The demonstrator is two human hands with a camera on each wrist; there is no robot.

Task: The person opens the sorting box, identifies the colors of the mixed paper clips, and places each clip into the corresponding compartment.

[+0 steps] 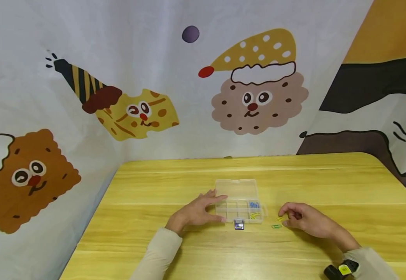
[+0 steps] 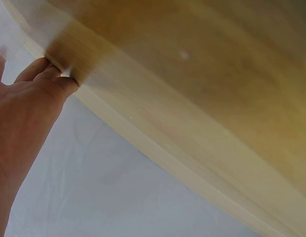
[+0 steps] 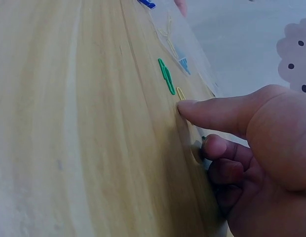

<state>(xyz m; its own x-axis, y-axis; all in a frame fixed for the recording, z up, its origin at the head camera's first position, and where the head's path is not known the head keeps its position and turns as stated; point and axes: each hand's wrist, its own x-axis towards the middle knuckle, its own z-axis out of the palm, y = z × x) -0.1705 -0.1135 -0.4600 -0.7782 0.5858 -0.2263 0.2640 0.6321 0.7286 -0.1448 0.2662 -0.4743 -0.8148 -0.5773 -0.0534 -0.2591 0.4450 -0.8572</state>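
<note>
A clear plastic compartment box point(image 1: 231, 221) lies on the table with its lid point(image 1: 236, 188) raised at the back. Its rightmost compartments hold blue paper clips point(image 1: 254, 205) behind and yellow paper clips point(image 1: 255, 215) in front. My left hand point(image 1: 197, 209) rests at the box's left end, thumb and fingers spread; in its wrist view the left hand point(image 2: 29, 108) shows without the box. Right of the box lie a green paper clip point(image 1: 276, 226) and a loose yellow paper clip point(image 3: 180, 93). My right hand point(image 1: 309, 221) reaches over the yellow one, thumb tip beside it, fingers bent and apart from the thumb.
A small blue-and-clear piece point(image 1: 239, 224) sits against the box's front edge. The wooden table point(image 1: 161, 181) ends at a patterned cloth backdrop point(image 1: 189, 128) behind and on the left. A watch-like device point(image 1: 345, 269) is on the right wrist.
</note>
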